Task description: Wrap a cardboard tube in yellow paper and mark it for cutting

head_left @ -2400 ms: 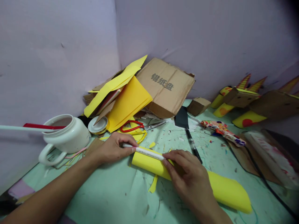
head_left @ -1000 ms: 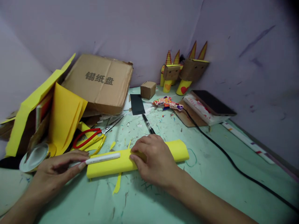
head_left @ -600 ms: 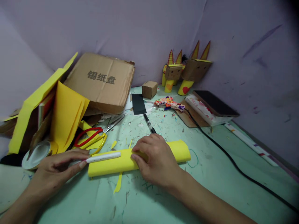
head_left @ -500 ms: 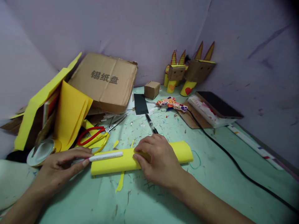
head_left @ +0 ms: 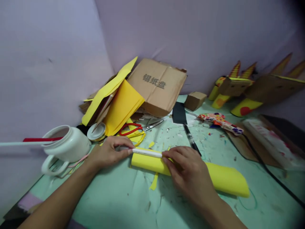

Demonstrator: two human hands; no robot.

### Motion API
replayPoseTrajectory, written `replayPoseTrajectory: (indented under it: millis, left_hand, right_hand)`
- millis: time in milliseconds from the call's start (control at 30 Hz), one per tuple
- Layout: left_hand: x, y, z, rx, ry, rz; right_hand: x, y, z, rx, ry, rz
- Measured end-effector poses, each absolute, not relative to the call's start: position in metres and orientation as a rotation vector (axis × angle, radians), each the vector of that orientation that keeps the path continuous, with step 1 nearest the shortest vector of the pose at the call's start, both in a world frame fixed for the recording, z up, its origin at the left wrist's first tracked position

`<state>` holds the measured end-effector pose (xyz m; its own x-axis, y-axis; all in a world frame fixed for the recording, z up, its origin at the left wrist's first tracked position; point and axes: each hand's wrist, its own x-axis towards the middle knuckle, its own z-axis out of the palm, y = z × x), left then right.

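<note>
A white pen [head_left: 146, 153] is pinched by the left hand [head_left: 108, 153] against the yellow roll [head_left: 221, 182] (lying on the table), pressed flat by the right hand [head_left: 188, 171]; marking seems underway, needing a steady roll.

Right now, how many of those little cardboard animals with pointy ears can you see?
2. One cardboard animal stands by the back wall at the right; a bigger cardboard animal is beside it, nearer the picture's right edge. More may be hidden.
</note>
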<state>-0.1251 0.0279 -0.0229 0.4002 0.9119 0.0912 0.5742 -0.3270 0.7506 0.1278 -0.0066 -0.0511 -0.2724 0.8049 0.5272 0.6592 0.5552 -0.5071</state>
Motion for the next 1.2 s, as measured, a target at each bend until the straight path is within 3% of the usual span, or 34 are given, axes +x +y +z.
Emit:
replayPoseTrajectory:
  millis: [233, 1200]
  left_hand:
    - [-0.1230, 0.0262, -0.0228, 1.972, 1.278, 0.703]
    - [-0.1196, 0.0241, -0.0218, 2.075, 1.266, 0.665]
  right_hand:
    - [0.1261, -0.0029, -0.0531, -1.144, -2.077, 0.094]
    - [0.1239, -0.0011, -0.0559, -1.113, -2.082, 0.036]
